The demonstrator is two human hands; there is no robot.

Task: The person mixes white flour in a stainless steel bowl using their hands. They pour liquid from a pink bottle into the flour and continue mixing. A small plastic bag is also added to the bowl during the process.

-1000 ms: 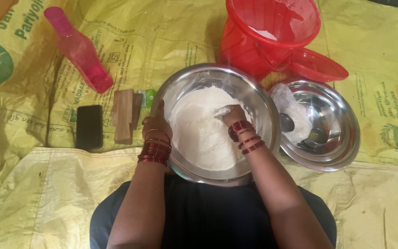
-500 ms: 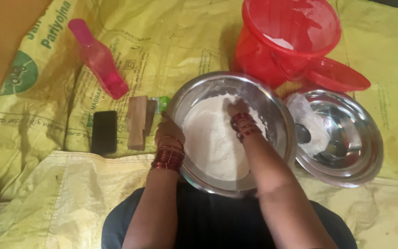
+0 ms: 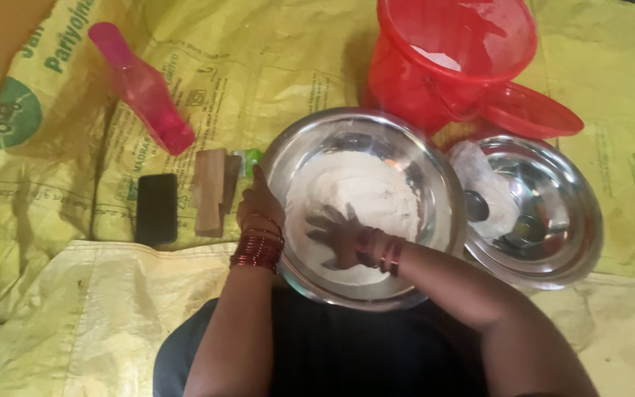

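Note:
A large steel bowl (image 3: 435,176) of white flour (image 3: 365,187) sits in front of me on yellow woven sheets. My left hand (image 3: 259,206) grips the bowl's left rim, red bangles on the wrist. My right hand (image 3: 336,235) lies in the flour at the near side of the bowl, fingers spread and dusted white, pointing left. It holds nothing that I can make out.
A second steel bowl (image 3: 553,250) with a plastic bag and a small cup stands to the right. Behind are a red bucket (image 3: 450,66) and its red lid (image 3: 534,110). At left lie a pink bottle (image 3: 141,88), a black phone (image 3: 156,208) and wooden blocks (image 3: 211,191).
My right hand has drawn back from the far side of the flour to the near side and spread its fingers. The view has shifted, so everything sits further right.

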